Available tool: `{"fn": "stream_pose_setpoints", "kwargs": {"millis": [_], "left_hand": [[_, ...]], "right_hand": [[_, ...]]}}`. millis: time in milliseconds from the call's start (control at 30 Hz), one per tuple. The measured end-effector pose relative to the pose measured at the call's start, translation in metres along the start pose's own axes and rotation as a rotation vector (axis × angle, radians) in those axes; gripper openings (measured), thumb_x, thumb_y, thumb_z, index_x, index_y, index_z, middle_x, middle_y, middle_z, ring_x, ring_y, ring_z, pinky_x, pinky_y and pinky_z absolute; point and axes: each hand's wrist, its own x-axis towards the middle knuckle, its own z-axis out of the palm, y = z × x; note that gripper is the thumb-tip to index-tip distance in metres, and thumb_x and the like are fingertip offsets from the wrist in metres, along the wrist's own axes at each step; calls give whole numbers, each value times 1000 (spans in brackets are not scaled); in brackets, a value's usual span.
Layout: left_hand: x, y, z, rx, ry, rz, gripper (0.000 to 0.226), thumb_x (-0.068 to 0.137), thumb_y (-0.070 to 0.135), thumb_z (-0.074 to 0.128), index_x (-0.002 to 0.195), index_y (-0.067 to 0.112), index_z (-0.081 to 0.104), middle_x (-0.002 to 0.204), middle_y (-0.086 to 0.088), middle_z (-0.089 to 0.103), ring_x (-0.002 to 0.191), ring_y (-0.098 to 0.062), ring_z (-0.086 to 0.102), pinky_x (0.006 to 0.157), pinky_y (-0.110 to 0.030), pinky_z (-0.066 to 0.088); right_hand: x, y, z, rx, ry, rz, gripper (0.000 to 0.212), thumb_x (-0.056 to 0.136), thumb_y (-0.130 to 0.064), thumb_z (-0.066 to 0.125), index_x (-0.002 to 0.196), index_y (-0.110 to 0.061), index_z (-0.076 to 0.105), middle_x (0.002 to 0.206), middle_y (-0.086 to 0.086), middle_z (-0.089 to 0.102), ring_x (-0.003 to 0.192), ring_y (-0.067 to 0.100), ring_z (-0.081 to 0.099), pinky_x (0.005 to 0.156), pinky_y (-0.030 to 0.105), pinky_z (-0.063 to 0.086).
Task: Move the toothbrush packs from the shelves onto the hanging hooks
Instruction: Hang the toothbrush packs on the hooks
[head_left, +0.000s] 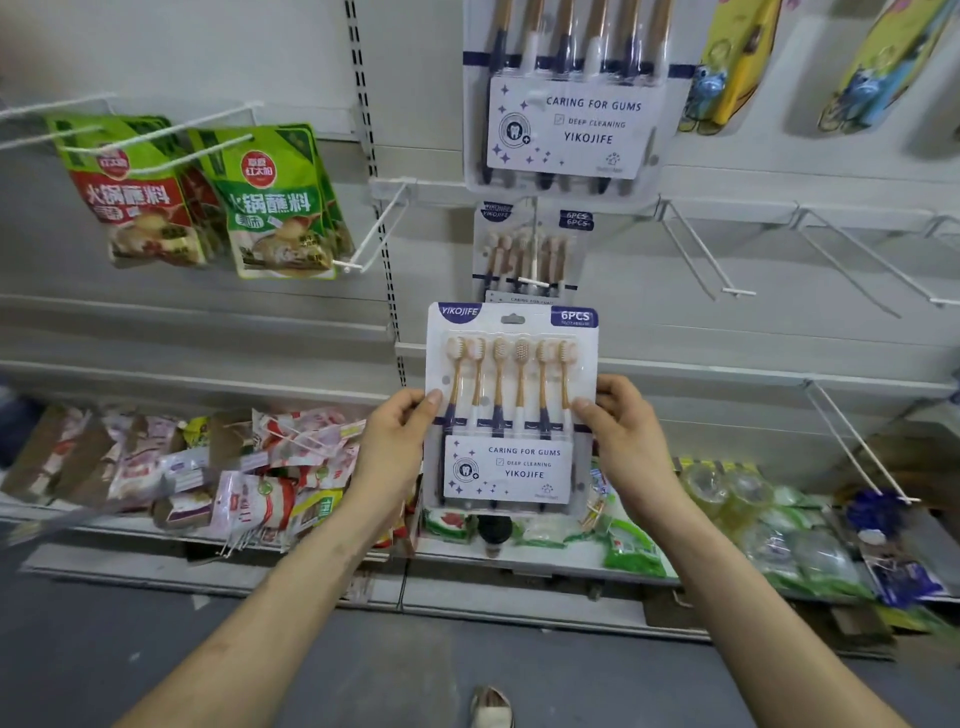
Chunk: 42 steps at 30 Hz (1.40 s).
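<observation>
white shop shelving fills the view, with a low white shelf (545, 560) strewn with mixed snack packets (249, 467). in front of it a clear blister pack of six brown-handled toothbrushes (511, 410) is held upright in the air, its left edge pinched by the left hand (392, 441) and its right edge by the right hand (626, 441), thumbs on the front. just above, matching hung packs (524, 249) sit on a white wire hook (535, 282), and a higher pack (571, 119) hangs above those. green sauce pouches (270, 202) hang at upper left, and bare wire hooks (711, 260) jut out at right
</observation>
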Motion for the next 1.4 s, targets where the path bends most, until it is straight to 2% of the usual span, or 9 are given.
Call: {"fn": "stream_pose_setpoints", "kwargs": {"millis": [100,233,533,633,733,833,933,1100,1400], "left_hand": [[17,1,1,25,-28,15,28,103,48,59,99,23,73,99,-4,78,100,-34,72,98,-63,53],[37,1,4,22,-54,29,45,90,65,59,98,22,71,102,-23,71,97,-49,66,93,-70,52],[69,0,14,9,-54,69,41,93,59,60,91,20,69,102,-32,65,80,-28,59,77,-60,55],[81,-5,19,28,-47,67,31,102,46,60,91,18,71,99,-25,71,83,-34,65,81,-50,54],[99,-6,28,57,-43,64,26,106,37,59,93,18,73,95,-13,76,96,-41,69,89,-54,56],[127,-9,39,155,-23,90,28,105,43,58,89,22,69,86,-11,72,81,-33,67,85,-50,57],[157,-12,50,196,-33,87,31,103,50,57,89,25,69,77,12,70,80,-22,66,88,-57,59],[208,-11,65,230,-23,91,37,92,61,53,94,29,71,93,2,76,93,-28,73,90,-54,60],[258,0,77,402,19,161,32,107,45,53,98,20,71,94,-1,72,92,-27,70,90,-47,60]], "right_hand": [[14,-1,2,24,21,11,17,105,-8,58,117,-17,66,106,-1,80,101,17,76,99,53,57],[27,0,2,23,45,17,15,106,-12,58,114,-21,67,103,-3,80,98,18,76,97,54,58],[55,5,2,42,63,11,14,105,-13,59,113,-21,67,101,-1,80,97,22,76,97,58,57],[67,9,1,31,72,9,13,105,-15,60,112,-23,67,102,-1,80,98,21,76,97,58,57],[84,15,-1,11,86,19,11,104,-17,61,111,-24,67,102,-2,80,99,20,76,96,57,58],[113,23,-1,-15,117,22,4,99,-24,68,103,-23,69,99,0,79,97,22,75,91,60,59],[149,29,0,-36,141,24,8,92,-31,73,95,-24,70,96,3,78,94,24,75,88,61,59],[205,35,4,-38,167,14,10,85,-31,75,86,-23,71,88,1,78,90,28,76,86,60,61],[265,39,8,-148,167,41,13,80,-25,63,71,-22,72,83,8,78,82,35,77,75,55,65]]}}
